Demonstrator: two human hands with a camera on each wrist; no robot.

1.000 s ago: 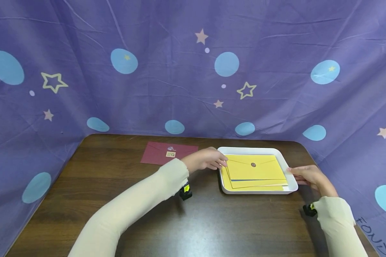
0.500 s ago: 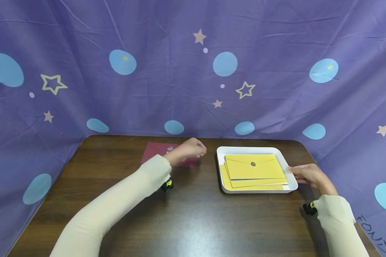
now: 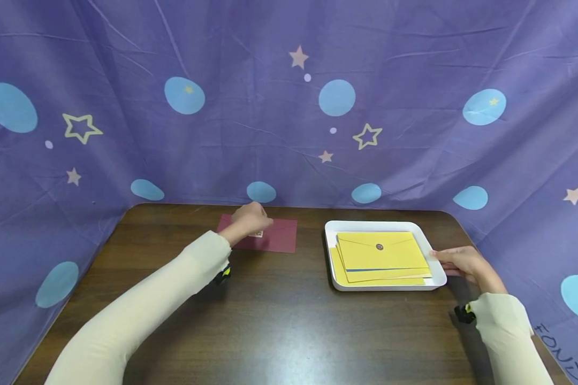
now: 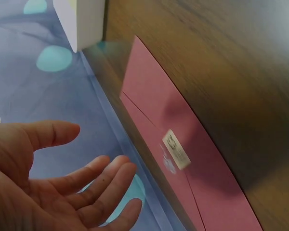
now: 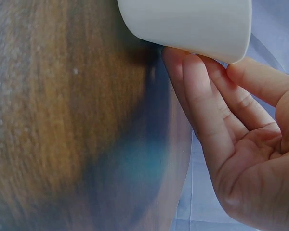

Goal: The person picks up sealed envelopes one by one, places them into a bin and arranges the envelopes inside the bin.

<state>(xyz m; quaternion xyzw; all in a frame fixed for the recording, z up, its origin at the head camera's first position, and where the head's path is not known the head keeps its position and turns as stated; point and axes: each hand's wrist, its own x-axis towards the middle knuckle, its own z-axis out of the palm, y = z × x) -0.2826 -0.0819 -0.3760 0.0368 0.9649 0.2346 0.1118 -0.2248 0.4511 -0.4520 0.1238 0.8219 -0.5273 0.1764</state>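
Over a maroon envelope (image 3: 284, 236) at the back of the table hovers my left hand (image 3: 250, 218). The left wrist view shows this hand (image 4: 86, 190) with thumb spread from loosely bent fingers and nothing held. A cream label (image 4: 176, 149) and a pale print mark the envelope's flap. To the right stands a white tray (image 3: 371, 225) with several yellow envelopes (image 3: 395, 255) piled in it, the top one sealed with a dark round sticker. My right hand (image 3: 466, 263) holds the tray's right end, thumb at the rim and fingers under the edge in the right wrist view.
Brown wood table (image 3: 289, 321) lies under everything, its back edge close to a purple curtain (image 3: 250, 117) with stars and blue spots. Bare wood separates the maroon envelope from the tray. Dark wrist devices sit below both cream sleeves (image 3: 139, 305).
My left hand has left the tray's left side and moved left to above the maroon envelope. The right hand keeps its hold, and the tray and yellow envelopes stay in place.
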